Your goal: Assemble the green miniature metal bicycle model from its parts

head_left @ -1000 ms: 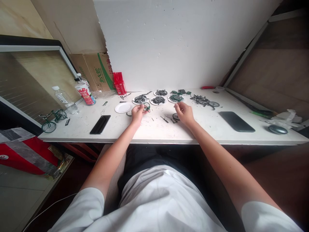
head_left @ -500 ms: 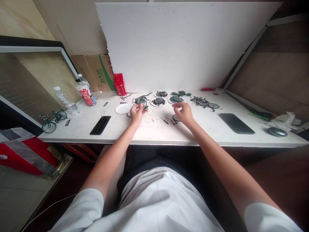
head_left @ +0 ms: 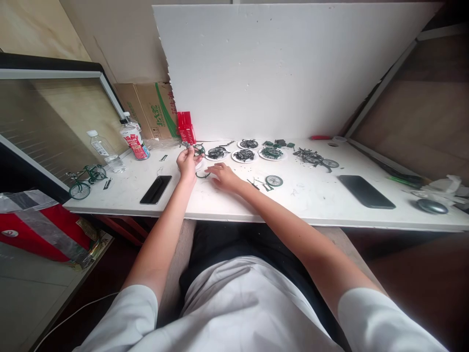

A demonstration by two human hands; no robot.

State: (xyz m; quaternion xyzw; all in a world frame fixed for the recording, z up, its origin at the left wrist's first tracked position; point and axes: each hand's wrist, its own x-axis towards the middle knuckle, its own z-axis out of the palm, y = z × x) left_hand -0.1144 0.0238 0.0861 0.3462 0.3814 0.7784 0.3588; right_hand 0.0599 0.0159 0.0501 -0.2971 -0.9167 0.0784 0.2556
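Note:
My left hand [head_left: 186, 161] is raised over the white desk [head_left: 234, 200] and pinches a small green model-bicycle part with a wheel [head_left: 198, 148]. My right hand [head_left: 223, 175] lies low on the desk with its fingers spread, next to a thin dark ring [head_left: 202, 175]. A loose small wheel [head_left: 274, 181] rests to the right of it, with small tools [head_left: 256, 184] beside it. Several white plates of dark and green parts [head_left: 245, 155] stand in a row behind my hands.
A finished green model bicycle [head_left: 85, 180] stands at the left edge, by two bottles [head_left: 134, 139]. One black phone [head_left: 156, 189] lies left, another [head_left: 365, 191] right. A mouse [head_left: 432, 206] and crumpled wrapping sit far right. A white board [head_left: 278, 68] backs the desk.
My left hand lifted the wheel part up and to the left. My right hand left the loose wheel and swept left across the desk. The camera shifted slightly.

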